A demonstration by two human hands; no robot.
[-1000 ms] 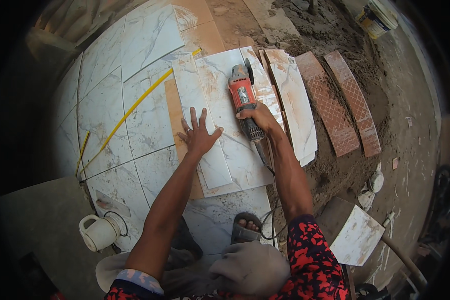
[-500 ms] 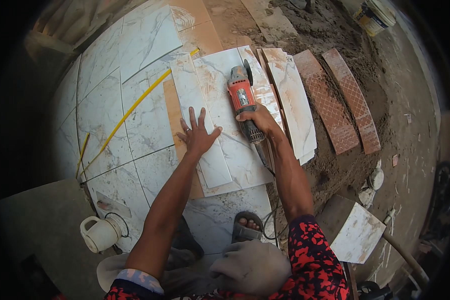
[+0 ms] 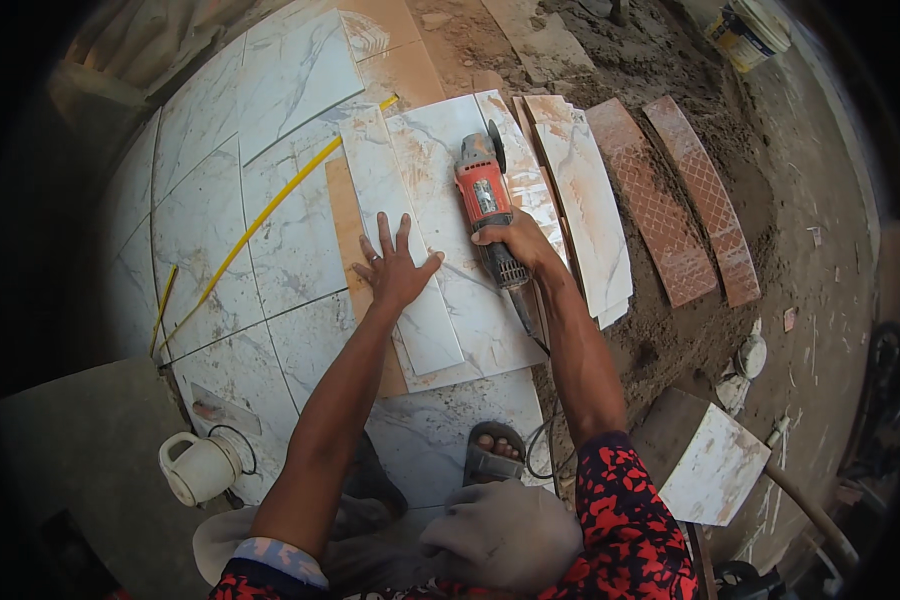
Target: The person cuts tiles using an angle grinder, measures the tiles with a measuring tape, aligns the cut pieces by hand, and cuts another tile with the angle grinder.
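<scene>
My right hand [image 3: 515, 240] grips the dark handle of a red angle grinder [image 3: 484, 193] that lies on a white marbled tile [image 3: 440, 170], its disc pointing away from me. My left hand [image 3: 395, 267] is pressed flat, fingers spread, on a narrow cut strip of tile [image 3: 400, 240] beside the larger piece. Both tile pieces rest on a brown board over the tiled floor. The grinder's cord [image 3: 530, 330] runs back toward my foot in a sandal [image 3: 493, 455].
A yellow tape measure [image 3: 270, 210] stretches across the laid floor tiles at left. A white jug [image 3: 198, 466] stands near my left knee. Stacked tiles [image 3: 590, 200] and two patterned brown tiles [image 3: 680, 200] lie to the right on sand. A bucket [image 3: 745, 30] sits far right.
The grinder and my right hand have shifted slightly toward me along the tile. My left hand stays flat on the narrow strip.
</scene>
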